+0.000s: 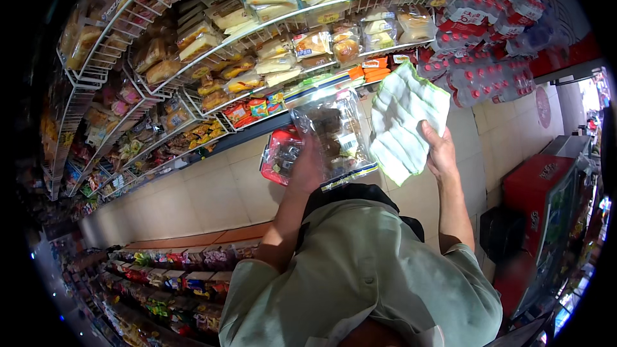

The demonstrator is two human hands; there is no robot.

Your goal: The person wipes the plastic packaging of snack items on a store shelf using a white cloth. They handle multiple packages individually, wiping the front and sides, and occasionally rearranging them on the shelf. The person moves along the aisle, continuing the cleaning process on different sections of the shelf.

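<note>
My left hand point(308, 166) grips the left side of a clear plastic box point(364, 149) in front of my waist. Inside the box lie dark brown packaged items point(328, 127), and a white label with a barcode shows among them. My fingers on the box are partly hidden. Just left of that hand, a red container point(272, 161) holds small dark wrapped items; what supports it cannot be seen. In my right hand point(441, 149) is a white quilted cloth point(402, 120) with a green edge, spread out and pinched under the thumb, right of the box.
White wire shelves point(270, 24) with packaged breads curve across the front and left. Shrink-wrapped bottle packs point(491, 79) are stacked at the front right. A red drinks cooler point(535, 202) stands to the right. Behind me are shelves of packaged goods point(183, 284). The floor point(207, 197) is tiled.
</note>
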